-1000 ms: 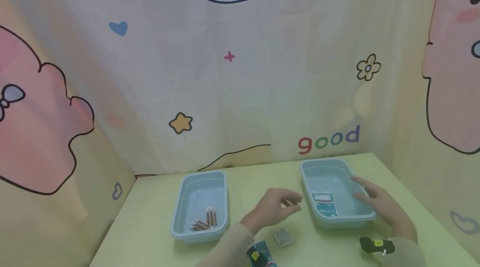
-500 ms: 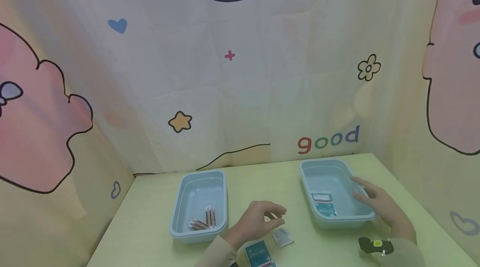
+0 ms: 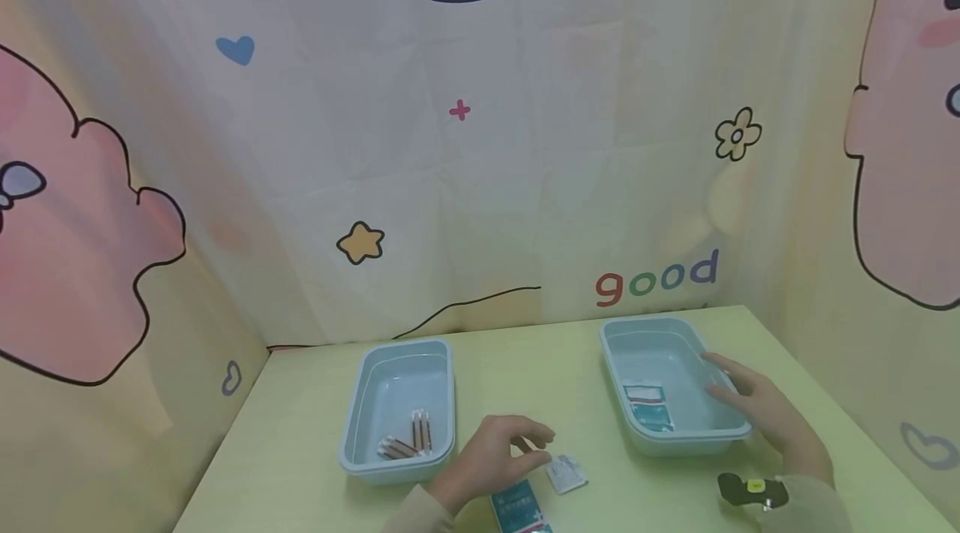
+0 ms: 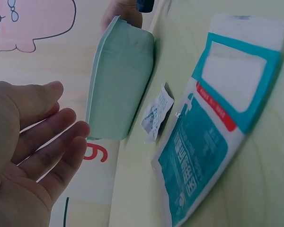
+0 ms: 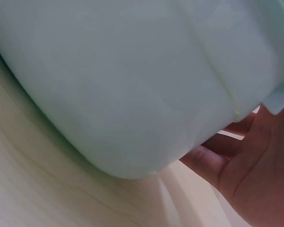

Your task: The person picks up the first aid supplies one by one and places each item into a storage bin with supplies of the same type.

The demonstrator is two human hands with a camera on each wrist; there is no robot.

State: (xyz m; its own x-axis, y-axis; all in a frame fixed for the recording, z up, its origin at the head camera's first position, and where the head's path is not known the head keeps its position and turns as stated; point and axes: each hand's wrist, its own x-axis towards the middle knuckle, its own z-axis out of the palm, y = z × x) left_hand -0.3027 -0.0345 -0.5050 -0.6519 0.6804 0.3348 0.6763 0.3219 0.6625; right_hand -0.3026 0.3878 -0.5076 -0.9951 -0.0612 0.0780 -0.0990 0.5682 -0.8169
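My left hand (image 3: 495, 450) hovers over the front middle of the table, its fingers loosely bent and holding nothing. Just beyond its fingertips lies a small white sachet (image 3: 566, 475). A teal and white printed packet (image 3: 517, 506) lies flat below the hand, and its clear white window (image 4: 234, 71) shows in the left wrist view. My right hand (image 3: 765, 408) holds the right side of a pale blue plastic tub (image 3: 675, 358), with fingertips over the rim. Inside that tub is another teal and white packet (image 3: 650, 408). The right wrist view shows fingers partly hidden behind the tub wall (image 5: 109, 94).
A second pale blue tub (image 3: 401, 387) stands on the left, with several brown sticks in clear wrappers (image 3: 422, 433) at its near end. A printed cloth backdrop (image 3: 480, 183) rises behind and beside the yellow-green table (image 3: 300, 425).
My left hand has moved left and toward me, away from the right tub, uncovering the packet on the table. My right hand has stayed at the tub's side.
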